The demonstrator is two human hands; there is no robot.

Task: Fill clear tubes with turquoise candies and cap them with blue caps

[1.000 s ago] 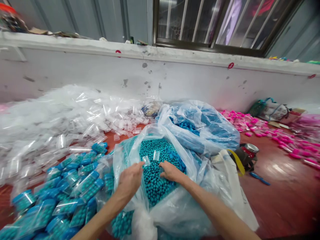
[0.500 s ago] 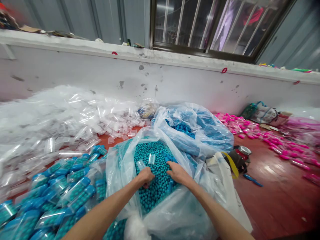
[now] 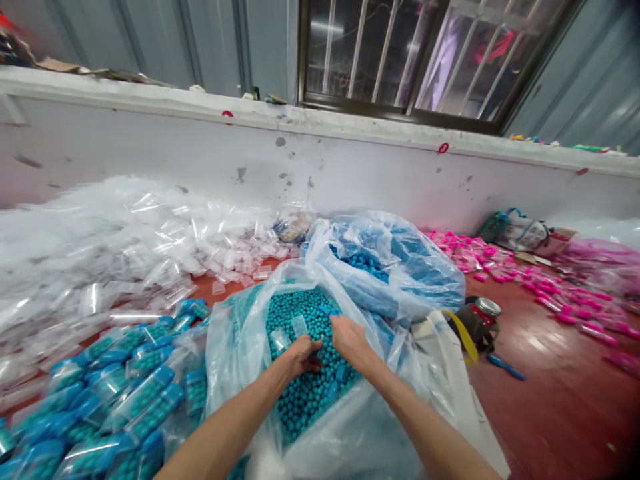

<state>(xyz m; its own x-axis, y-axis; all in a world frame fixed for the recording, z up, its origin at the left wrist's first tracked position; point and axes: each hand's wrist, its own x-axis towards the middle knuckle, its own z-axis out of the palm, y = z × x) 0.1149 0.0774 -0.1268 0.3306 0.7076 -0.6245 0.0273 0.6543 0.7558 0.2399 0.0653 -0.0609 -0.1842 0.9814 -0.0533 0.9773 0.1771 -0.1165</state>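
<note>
A translucent plastic bag full of small teal beads gapes in front of me. My left hand is low over the beads, its thumb apart from its half-curled fingers, and I see nothing in it. Closed beside it, my right hand has a blue cap at its fingertips, partly covered by the fingers. Two clear tubes lie on the beads left of my hands: one tube further back, another tube nearer. More blue pieces lie on the beads below my right hand.
Bead-filled tubes with blue caps are heaped at left, before a pile of clear tubes. Behind stands a bag of blue caps. Pink-capped tubes, a jar with a metal lid and a blue tool lie at right.
My left hand has moved right, toward my right hand, and its fingers have loosened from a fist. The right hand has closed up more and shifted slightly left. A clear tube has tilted.
</note>
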